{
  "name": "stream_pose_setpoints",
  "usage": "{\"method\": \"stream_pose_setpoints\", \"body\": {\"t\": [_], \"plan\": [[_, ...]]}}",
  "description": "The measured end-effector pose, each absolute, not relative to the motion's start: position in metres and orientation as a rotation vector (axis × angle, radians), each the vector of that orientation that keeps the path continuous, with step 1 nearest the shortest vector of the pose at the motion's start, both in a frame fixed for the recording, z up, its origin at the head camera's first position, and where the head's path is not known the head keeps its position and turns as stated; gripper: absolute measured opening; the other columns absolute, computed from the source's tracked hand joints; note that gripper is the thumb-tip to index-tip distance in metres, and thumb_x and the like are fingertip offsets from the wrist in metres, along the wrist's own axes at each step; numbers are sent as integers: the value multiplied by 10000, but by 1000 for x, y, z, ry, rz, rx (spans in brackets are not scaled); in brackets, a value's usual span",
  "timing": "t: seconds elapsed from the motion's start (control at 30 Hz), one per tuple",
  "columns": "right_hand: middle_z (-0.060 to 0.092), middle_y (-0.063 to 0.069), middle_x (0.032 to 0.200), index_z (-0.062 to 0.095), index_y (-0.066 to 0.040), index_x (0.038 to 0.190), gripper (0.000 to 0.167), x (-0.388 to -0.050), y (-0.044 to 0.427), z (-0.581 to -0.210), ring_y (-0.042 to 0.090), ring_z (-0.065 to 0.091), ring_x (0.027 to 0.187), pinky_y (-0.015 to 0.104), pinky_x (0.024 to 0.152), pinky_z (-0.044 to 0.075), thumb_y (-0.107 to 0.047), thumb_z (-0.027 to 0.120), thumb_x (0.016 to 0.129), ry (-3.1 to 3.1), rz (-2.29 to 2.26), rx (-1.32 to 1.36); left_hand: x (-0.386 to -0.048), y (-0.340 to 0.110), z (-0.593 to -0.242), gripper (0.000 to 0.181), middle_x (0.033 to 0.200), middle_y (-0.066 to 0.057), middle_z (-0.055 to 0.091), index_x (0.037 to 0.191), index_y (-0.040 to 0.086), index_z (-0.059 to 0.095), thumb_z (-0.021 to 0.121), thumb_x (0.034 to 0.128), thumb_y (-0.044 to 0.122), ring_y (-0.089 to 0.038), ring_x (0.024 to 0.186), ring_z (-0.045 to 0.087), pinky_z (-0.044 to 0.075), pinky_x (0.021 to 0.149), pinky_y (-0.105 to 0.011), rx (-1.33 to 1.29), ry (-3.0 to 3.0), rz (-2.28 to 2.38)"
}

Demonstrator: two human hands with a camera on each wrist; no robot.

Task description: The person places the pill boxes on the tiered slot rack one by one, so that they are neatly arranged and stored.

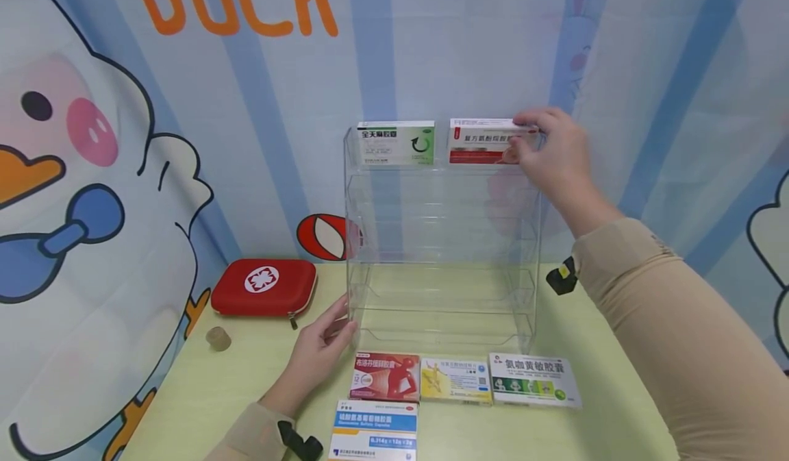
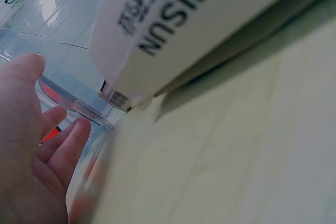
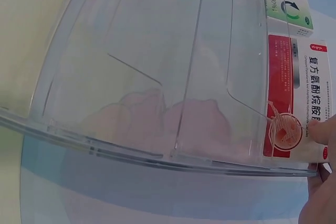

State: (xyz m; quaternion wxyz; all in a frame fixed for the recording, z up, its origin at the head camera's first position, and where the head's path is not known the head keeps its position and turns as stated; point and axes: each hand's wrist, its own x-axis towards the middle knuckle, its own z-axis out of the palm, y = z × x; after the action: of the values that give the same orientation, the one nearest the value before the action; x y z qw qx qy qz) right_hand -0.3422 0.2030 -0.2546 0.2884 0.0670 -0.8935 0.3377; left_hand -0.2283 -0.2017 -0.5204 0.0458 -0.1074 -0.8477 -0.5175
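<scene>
A clear tiered display rack [image 1: 444, 242] stands upright against the curtain. My right hand [image 1: 557, 149] is at its top right corner and pinches the right end of a red-and-white medicine box [image 1: 483, 140], thumb on the front face and fingers at the top and behind. This box sits in the top tier, right of a green-and-white medicine box [image 1: 396, 144], with a gap between them. In the right wrist view the thumb [image 3: 321, 131] lies on the box front. Low on the rack's left side, my left hand [image 1: 317, 348] holds the side edge, fingers partly hidden.
Before the rack lie a red medicine box [image 1: 385, 377], a yellow-and-white one [image 1: 456, 381], a white-and-green one [image 1: 535, 380] and a blue-and-white one [image 1: 373, 430]. A red zipped case [image 1: 264, 288] and a small brown cork-like piece [image 1: 218, 338] are on the left.
</scene>
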Motion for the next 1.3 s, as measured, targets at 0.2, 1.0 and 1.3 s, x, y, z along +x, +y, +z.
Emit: {"method": "stream_pose_setpoints", "body": {"t": [0.2,1.0,1.3], "plan": [[633,141,1568,731,-67,1410,357,-340,202,-255,380,595,1449,565,1214,514,-132,704,1060,-2386,888,183,-229,-202,-521,638,1627,-85,622,1678,321,476,717,1089,279,-324,1416,691,609,1123,-411,-348,-2573,-1573],[659,133,1510,710,-76,1435,417,-323,189,-261,326,625,1403,507,1217,542,-229,748,1049,-2214,937,233,-230,-202,-524,640,1619,-115,626,1681,287,477,718,1088,287,-335,1393,706,617,1108,-401,-374,-2546,-1573],[703,187,1397,666,-33,1469,476,-303,164,-274,375,674,1188,544,1066,598,-202,773,1037,-2153,973,411,-231,-202,-524,647,1628,-96,620,1681,298,477,725,1083,304,-321,1408,697,617,1110,-384,-351,-2566,-1565]]}}
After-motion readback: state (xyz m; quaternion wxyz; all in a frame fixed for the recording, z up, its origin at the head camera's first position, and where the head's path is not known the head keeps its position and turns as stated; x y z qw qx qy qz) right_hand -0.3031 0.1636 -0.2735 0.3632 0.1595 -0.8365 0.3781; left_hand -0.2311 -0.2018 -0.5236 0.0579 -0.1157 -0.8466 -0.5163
